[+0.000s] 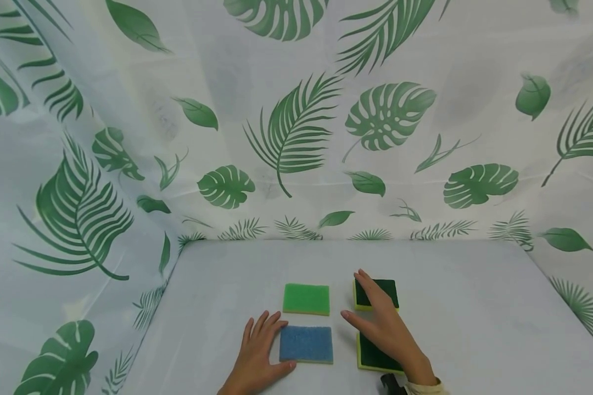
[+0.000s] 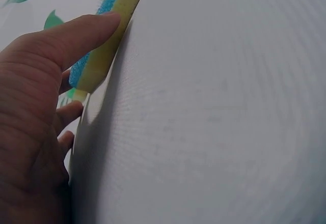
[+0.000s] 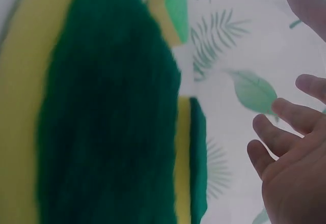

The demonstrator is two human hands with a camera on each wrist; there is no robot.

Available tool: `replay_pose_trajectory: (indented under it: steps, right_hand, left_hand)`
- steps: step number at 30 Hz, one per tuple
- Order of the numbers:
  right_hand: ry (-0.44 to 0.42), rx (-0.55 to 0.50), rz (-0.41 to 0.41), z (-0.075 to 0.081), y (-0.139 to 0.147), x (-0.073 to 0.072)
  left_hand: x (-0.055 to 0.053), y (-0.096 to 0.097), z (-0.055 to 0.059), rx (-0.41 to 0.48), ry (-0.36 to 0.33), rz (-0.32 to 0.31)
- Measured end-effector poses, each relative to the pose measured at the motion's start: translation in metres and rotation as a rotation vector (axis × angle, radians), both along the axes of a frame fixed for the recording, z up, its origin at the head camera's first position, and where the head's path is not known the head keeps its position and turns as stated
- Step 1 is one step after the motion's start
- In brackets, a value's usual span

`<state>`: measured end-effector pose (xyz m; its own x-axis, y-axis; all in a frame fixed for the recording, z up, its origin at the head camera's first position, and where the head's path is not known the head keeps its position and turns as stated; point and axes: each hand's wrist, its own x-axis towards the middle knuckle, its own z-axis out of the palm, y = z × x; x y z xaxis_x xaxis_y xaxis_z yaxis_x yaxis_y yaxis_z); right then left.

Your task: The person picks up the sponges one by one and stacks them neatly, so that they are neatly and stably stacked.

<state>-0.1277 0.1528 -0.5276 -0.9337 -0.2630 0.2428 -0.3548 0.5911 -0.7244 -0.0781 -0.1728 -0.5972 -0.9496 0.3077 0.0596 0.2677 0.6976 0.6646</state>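
Note:
In the head view, a blue sponge (image 1: pixel 306 344) with a yellow underside lies flat on the table. My left hand (image 1: pixel 259 356) holds it by its left end, the thumb at the near edge and the index finger at the far corner. The left wrist view shows the thumb (image 2: pixel 86 35) against the yellow side. Over two dark green and yellow sponges, the far one (image 1: pixel 385 291) and the near one (image 1: pixel 375 354), hangs my right hand (image 1: pixel 387 326), fingers extended, holding nothing. It partly hides both. Beyond the blue sponge lies a bright green sponge (image 1: pixel 306 299).
A white table (image 1: pixel 217 285) carries the sponges. Leaf-printed white curtains (image 1: pixel 296 208) rise behind it and at the sides. A small black object (image 1: pixel 392 384) sits at my right wrist, by the sleeve.

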Motion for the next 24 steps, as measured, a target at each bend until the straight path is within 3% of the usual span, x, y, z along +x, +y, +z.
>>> replay_pose_trajectory:
  steps: [5,10,17,24]
  right_hand:
    - [-0.021,-0.032,0.042,0.005,-0.015,-0.005]
    - [-0.028,-0.052,0.06,0.008,-0.03,-0.008]
    - [-0.133,-0.098,0.063,0.007,-0.046,-0.012]
    - [-0.173,-0.094,0.075,0.002,-0.052,-0.019]
  left_hand:
    - [0.001,0.001,0.0,-0.006,0.02,0.004]
    - [0.001,0.002,0.0,-0.019,0.082,0.0]
    - [0.001,0.001,0.0,-0.022,0.046,0.006]
    - [0.0,0.001,-0.001,-0.027,0.031,0.005]
